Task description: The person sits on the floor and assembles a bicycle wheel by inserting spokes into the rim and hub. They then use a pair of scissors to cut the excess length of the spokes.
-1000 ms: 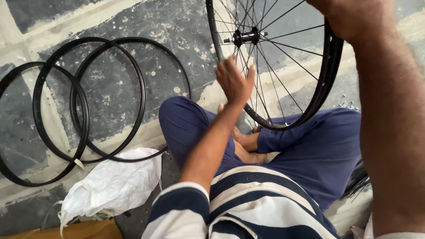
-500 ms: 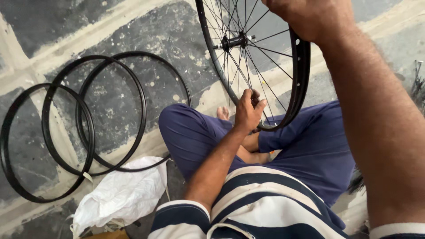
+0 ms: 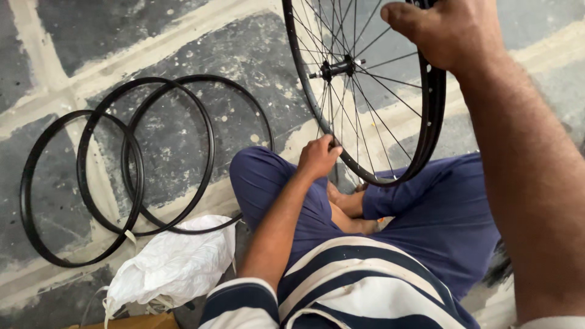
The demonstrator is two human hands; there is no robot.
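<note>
I have a black spoked bicycle wheel with a silver hub (image 3: 372, 91) upright over my crossed legs.

My right hand (image 3: 454, 30) curls shut over the rim's top; my left hand (image 3: 317, 156) pinches closed at the lower rim, by the spoke ends. I judge it light, rigid at the rim and delicate in the thin spokes, so the rim is the place to grip. Three bare black hoops (image 3: 143, 176) lie on the floor to my left.

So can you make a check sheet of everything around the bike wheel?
Surface: grey stone floor with pale seams.
Job's things: spoked wheel standing upright over the lap.
Clutter: three bare black rims overlapping flat on the floor; white sack.
Grips: left hand pinches the wheel's lower rim; right hand holds its top.
Cables: nothing seen.
Surroundings: person sits cross-legged in blue trousers.
</note>
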